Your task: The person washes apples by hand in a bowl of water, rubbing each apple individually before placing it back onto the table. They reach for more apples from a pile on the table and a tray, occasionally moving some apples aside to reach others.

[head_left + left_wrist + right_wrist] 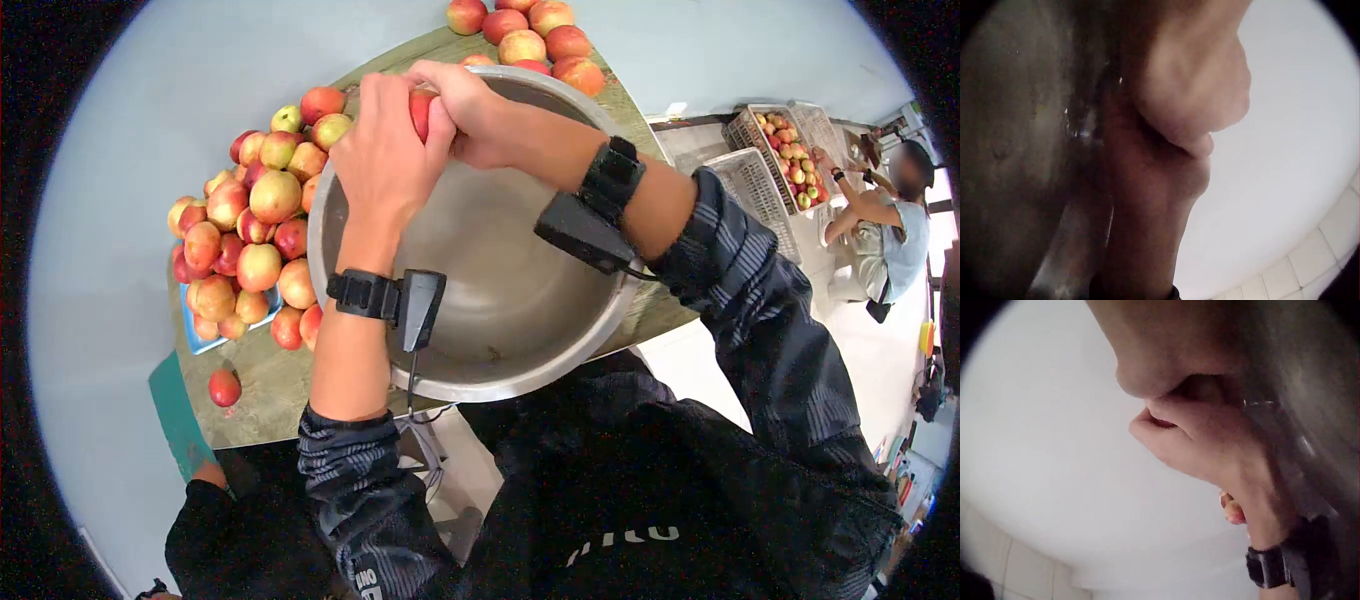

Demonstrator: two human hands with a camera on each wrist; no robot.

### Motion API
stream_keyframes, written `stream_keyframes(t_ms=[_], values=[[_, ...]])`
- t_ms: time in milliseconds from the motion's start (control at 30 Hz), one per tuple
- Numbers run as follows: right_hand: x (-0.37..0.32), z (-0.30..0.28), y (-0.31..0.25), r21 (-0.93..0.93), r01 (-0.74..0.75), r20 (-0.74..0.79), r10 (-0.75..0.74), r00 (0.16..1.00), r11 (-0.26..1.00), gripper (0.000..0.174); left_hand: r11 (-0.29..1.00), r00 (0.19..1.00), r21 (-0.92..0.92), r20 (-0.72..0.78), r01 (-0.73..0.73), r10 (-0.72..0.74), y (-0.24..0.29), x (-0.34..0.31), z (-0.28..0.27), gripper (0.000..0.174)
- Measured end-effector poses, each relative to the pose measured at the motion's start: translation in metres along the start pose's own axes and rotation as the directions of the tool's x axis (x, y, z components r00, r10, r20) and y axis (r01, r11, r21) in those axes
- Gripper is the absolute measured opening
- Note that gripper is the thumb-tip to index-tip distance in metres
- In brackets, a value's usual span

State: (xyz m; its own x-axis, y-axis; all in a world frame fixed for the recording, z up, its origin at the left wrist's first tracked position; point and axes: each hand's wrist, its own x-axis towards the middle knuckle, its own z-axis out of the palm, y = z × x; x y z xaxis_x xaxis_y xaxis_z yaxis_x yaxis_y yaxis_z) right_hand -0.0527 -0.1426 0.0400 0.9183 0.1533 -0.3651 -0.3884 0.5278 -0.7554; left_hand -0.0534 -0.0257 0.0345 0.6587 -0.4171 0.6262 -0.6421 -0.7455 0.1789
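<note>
Both hands meet over the far left part of a wide metal basin and hold one red nectarine between them. The left hand wraps its fingers around the fruit's left side. From the right, the right hand grips the same nectarine, its thumb side close against the left hand. Most of the fruit is hidden by the fingers. In the left wrist view the left hand covers it, and in the right wrist view a dark red bit shows between the two hands. The basin's visible inside holds no fruit.
A heap of nectarines fills the table left of the basin, partly over a blue tray. More nectarines lie behind the basin, and a single one sits front left. Another person is beside fruit crates at right.
</note>
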Motion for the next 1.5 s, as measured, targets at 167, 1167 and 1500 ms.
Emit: stream_keyframes(t_ms=[167, 1167, 1500], values=[[-0.004, -0.003, -0.004, -0.351, 0.086, -0.02, -0.099, 0.995, 0.932, 0.032, 0.995, 0.995, -0.075, -0.064, 0.066, -0.071, -0.001, -0.002, 0.006, 0.026], [0.012, 0.001, 0.014, -0.853, 0.476, 0.396, -0.859, 0.324, -0.213, 0.041, 0.689, 0.904, -0.691, -0.124, 0.217, -0.409, -0.02, 0.009, 0.019, 0.039], [0.011, 0.0, 0.016, -0.872, 0.49, 0.268, -0.819, 0.508, 0.019, 0.041, 0.488, 0.861, -0.793, 0.085, 0.363, -0.502, -0.024, 0.006, 0.025, 0.046]])
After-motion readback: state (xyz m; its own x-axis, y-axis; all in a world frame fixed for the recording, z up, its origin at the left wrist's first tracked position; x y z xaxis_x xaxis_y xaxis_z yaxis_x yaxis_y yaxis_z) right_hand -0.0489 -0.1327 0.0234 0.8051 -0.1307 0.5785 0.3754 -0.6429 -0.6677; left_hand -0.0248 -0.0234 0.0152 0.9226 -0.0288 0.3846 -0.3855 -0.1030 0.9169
